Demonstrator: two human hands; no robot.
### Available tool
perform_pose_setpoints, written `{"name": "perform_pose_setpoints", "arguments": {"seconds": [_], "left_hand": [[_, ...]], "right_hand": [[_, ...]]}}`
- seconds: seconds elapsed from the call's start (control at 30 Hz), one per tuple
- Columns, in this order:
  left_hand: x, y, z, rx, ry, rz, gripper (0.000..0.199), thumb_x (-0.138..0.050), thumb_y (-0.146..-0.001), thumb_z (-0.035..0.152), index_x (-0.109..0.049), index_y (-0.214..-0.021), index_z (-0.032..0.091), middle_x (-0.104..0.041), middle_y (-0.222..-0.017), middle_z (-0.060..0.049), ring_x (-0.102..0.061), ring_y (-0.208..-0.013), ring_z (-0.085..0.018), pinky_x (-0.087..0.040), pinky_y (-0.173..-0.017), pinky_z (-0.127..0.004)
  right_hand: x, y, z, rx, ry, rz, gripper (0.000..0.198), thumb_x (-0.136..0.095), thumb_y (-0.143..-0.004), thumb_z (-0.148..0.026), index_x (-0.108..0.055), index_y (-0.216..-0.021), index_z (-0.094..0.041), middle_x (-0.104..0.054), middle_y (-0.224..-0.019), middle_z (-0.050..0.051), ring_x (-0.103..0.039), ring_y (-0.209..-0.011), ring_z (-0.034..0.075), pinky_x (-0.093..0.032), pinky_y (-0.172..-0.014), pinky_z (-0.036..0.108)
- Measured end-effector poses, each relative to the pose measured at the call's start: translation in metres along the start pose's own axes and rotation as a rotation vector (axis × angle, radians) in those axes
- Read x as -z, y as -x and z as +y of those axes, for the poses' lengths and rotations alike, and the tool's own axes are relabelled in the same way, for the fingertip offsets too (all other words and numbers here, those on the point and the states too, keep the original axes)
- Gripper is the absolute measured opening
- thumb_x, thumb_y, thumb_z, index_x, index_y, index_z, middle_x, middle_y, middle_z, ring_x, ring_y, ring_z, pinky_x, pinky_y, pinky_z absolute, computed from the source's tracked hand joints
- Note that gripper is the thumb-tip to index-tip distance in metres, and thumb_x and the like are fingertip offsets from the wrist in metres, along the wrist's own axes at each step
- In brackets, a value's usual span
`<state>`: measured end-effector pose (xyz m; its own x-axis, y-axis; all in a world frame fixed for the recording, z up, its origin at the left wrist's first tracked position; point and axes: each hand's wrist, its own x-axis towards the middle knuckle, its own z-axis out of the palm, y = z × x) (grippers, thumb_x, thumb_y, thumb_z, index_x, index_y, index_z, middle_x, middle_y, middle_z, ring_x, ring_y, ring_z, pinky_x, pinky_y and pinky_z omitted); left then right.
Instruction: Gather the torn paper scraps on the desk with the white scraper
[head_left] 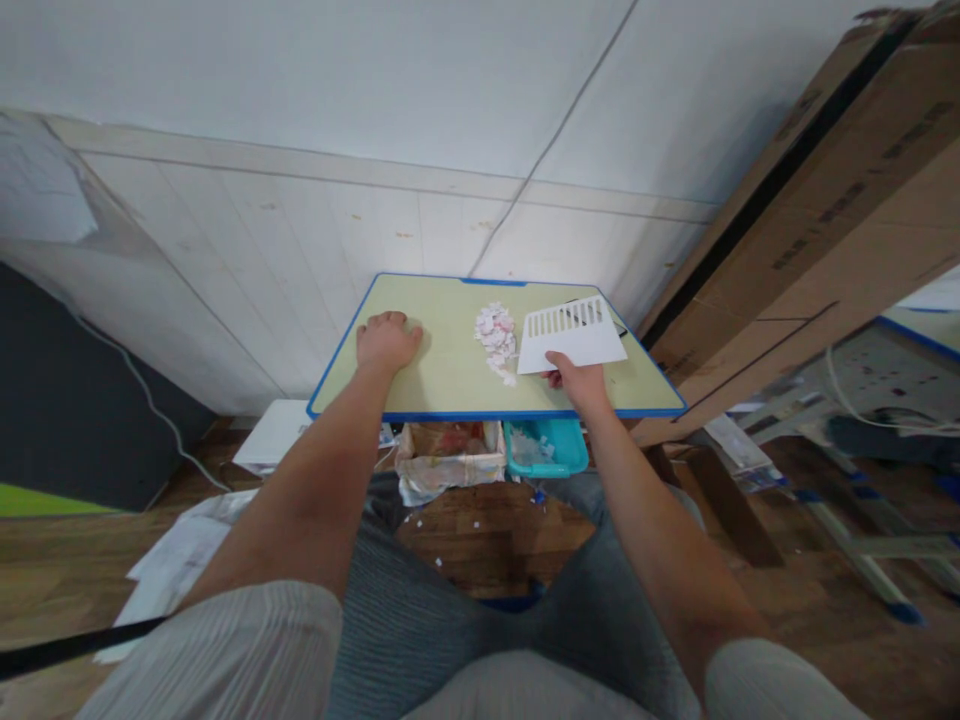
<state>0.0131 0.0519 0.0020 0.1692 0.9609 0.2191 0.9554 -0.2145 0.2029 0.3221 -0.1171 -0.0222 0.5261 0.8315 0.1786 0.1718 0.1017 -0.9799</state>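
I see a short pale-grey left sleeve (225, 650) with fine stripes, lower left, and a matching right sleeve (780, 685), lower right. My left hand (386, 341) and right hand (577, 380) are bare. Blue-grey, fine-ribbed trousers (420, 600) fill the lower centre.

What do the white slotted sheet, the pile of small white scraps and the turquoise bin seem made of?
White slotted sheet: probably stiff matte card; flat, though held at one edge. Pile of small white scraps: likely matte paper, thin and flat. Turquoise open-topped bin: perhaps smooth plastic; even colour, rounded corners.
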Motion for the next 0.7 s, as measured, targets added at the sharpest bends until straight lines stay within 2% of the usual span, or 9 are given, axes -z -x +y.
{"name": "perform_pose_setpoints", "arguments": {"seconds": [0.17,0.3,0.57,0.7], "left_hand": [[-0.0014,-0.0024,-0.0014,0.002,-0.007,0.005,0.065,-0.049,-0.114,0.047,-0.073,-0.160,0.009,-0.068,-0.169,-0.028,-0.058,-0.159,-0.047,-0.048,-0.130,-0.061],[-0.0039,-0.0049,-0.0027,0.003,-0.014,0.016,0.066,-0.049,-0.114,0.050,-0.073,-0.161,0.009,-0.067,-0.170,-0.027,-0.058,-0.159,-0.047,-0.049,-0.130,-0.061],[-0.0019,-0.0037,-0.0006,0.005,-0.006,0.014,0.067,-0.050,-0.114,0.048,-0.072,-0.162,0.007,-0.067,-0.170,-0.028,-0.058,-0.159,-0.049,-0.049,-0.130,-0.064],[0.0002,-0.0024,0.0003,0.009,-0.011,0.003,0.065,-0.049,-0.114,0.047,-0.073,-0.161,0.009,-0.068,-0.169,-0.027,-0.058,-0.159,-0.047,-0.049,-0.130,-0.060]], "right_hand": [[0.0003,0.0002,-0.0027,-0.007,0.032,0.029,0.025,-0.081,-0.081,-0.043,-0.066,-0.072,-0.025,-0.073,-0.062,0.003,-0.060,-0.054,0.018,-0.055,-0.062,0.033],[0.0003,-0.0014,-0.0024,-0.021,0.042,0.060,0.023,-0.078,-0.082,-0.041,-0.065,-0.070,-0.027,-0.072,-0.059,0.002,-0.058,-0.054,0.018,-0.053,-0.058,0.032],[-0.0003,0.0045,-0.0062,-0.035,0.026,0.014,0.024,-0.080,-0.076,-0.043,-0.063,-0.071,-0.028,-0.072,-0.061,0.003,-0.058,-0.053,0.018,-0.053,-0.056,0.033],[0.0016,0.0060,-0.0079,-0.043,0.018,-0.006,0.019,-0.076,-0.071,-0.040,-0.061,-0.068,-0.028,-0.064,-0.053,0.000,-0.052,-0.046,0.017,-0.046,-0.048,0.033]]}}
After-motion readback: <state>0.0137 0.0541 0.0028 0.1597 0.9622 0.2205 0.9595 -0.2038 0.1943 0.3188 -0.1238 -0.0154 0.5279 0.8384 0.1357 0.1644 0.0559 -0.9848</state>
